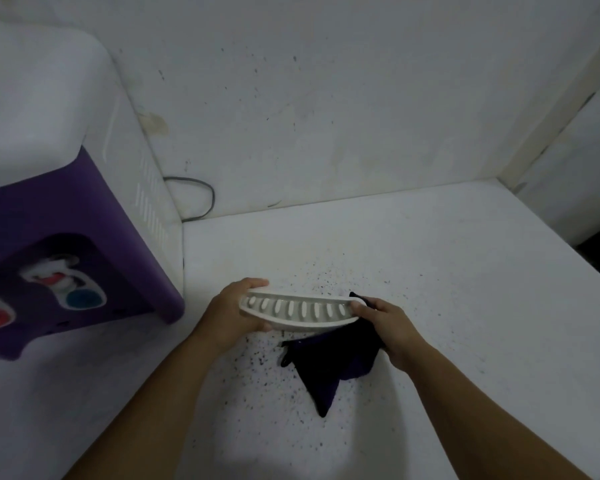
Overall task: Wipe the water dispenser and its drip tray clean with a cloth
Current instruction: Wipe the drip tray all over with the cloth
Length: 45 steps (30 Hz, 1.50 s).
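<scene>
White counter (430,271), hands (229,313) grip tray (298,311), prob. cloth (333,362)

Dim, flat, cool-toned lighting; no glare. Soft overall, with blur strongest at the left edge. Wide-angle bending of straight lines toward the corners.

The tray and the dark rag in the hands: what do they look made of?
The tray looks like white moulded plastic with a smooth, slightly glossy finish; its even slots and rounded rim suggest moulding. The rag looks like soft woven fabric, dark and matt: it hangs in limp folds to a point.
</scene>
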Each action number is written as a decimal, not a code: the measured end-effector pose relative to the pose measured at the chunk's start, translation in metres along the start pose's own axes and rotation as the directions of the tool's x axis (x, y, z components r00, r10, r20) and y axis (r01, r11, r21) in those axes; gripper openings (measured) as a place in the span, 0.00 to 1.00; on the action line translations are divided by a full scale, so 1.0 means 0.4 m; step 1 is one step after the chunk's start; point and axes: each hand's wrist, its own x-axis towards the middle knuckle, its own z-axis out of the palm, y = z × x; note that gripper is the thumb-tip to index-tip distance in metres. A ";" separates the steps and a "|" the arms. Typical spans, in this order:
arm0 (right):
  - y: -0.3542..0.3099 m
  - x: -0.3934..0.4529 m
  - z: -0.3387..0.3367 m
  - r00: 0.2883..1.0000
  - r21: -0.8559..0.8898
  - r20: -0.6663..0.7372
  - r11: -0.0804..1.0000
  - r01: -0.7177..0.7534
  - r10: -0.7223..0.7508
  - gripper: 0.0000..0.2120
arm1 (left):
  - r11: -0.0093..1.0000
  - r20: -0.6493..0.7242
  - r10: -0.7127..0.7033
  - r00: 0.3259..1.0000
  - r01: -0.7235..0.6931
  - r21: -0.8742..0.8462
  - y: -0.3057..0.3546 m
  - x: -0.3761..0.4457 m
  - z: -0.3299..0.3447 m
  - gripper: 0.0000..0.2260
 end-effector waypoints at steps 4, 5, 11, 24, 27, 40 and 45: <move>0.004 -0.010 -0.001 1.000 0.145 0.000 0.989 -0.015 0.015 0.12 | 0.867 -0.073 -0.224 0.972 0.164 -0.471 0.004 -0.015 0.043 0.34; 0.008 -0.010 0.001 1.000 0.168 -0.005 0.986 -0.014 0.015 0.12 | 0.740 -0.042 -0.267 0.963 0.177 -0.649 0.011 -0.023 0.065 0.29; 0.009 -0.010 0.020 1.000 0.238 0.029 0.971 -0.014 0.007 0.12 | 0.479 0.013 -0.311 0.950 0.169 -0.861 0.041 -0.056 0.172 0.13; 0.016 -0.023 -0.012 0.973 0.138 -0.225 0.987 0.080 -0.048 0.07 | 0.670 -0.088 -0.295 0.951 0.140 -0.729 0.057 -0.050 0.115 0.13; 0.013 -0.036 -0.017 0.967 -0.146 -0.144 0.971 0.192 -0.212 0.07 | 0.688 -0.101 -0.277 0.956 0.124 -0.715 0.058 -0.048 0.126 0.15; 0.030 -0.072 0.015 0.819 -0.762 0.018 0.523 0.382 -0.573 0.07 | 0.783 -0.151 -0.202 0.968 0.067 -0.618 0.063 -0.037 0.133 0.17; 0.044 -0.084 0.006 0.772 -0.849 0.167 0.308 0.428 -0.613 0.07 | 0.798 -0.167 -0.193 0.967 0.056 -0.600 0.069 -0.032 0.134 0.16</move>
